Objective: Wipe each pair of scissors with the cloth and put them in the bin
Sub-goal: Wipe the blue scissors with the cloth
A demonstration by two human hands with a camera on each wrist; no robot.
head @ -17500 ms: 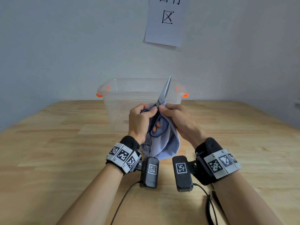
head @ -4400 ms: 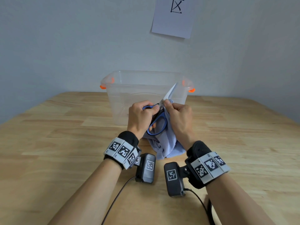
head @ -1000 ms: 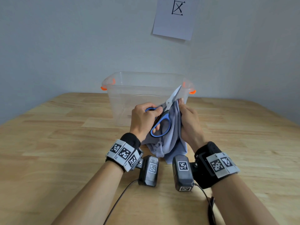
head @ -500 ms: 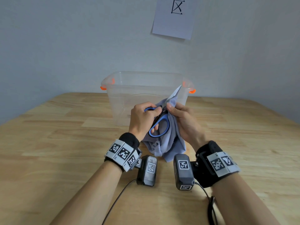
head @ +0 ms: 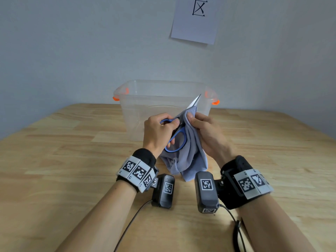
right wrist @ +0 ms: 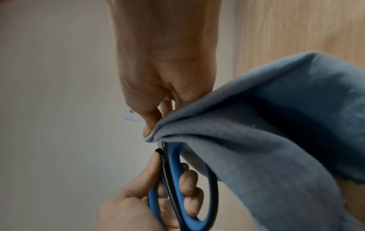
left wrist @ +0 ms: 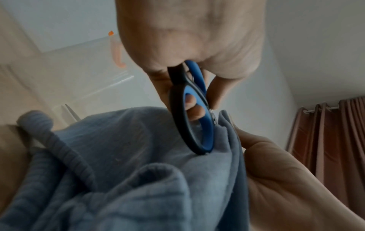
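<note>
My left hand (head: pixel 160 131) grips the blue and black handles of a pair of scissors (head: pixel 179 138), fingers through the loops (left wrist: pixel 194 118). The blades point up and away toward the bin, and only the steel tip (head: pixel 195 101) shows above the cloth. My right hand (head: pixel 203 130) pinches a grey-blue cloth (head: pixel 187 157) around the lower blades, thumb on top. The rest of the cloth hangs down to the table. In the right wrist view the cloth (right wrist: pixel 266 140) covers the blades just above the handles (right wrist: pixel 177 179).
A clear plastic bin (head: pixel 163 106) with orange latches stands on the wooden table (head: pixel 72 160) just beyond my hands, against the wall. A paper sign (head: pixel 196 19) hangs on the wall above. Cables trail from both wrist cameras toward me.
Over the last second my right hand closed the cloth over the blades and slid it up and down them; the cloth now sits low, with the tip bare. The left hand kept its grip.
</note>
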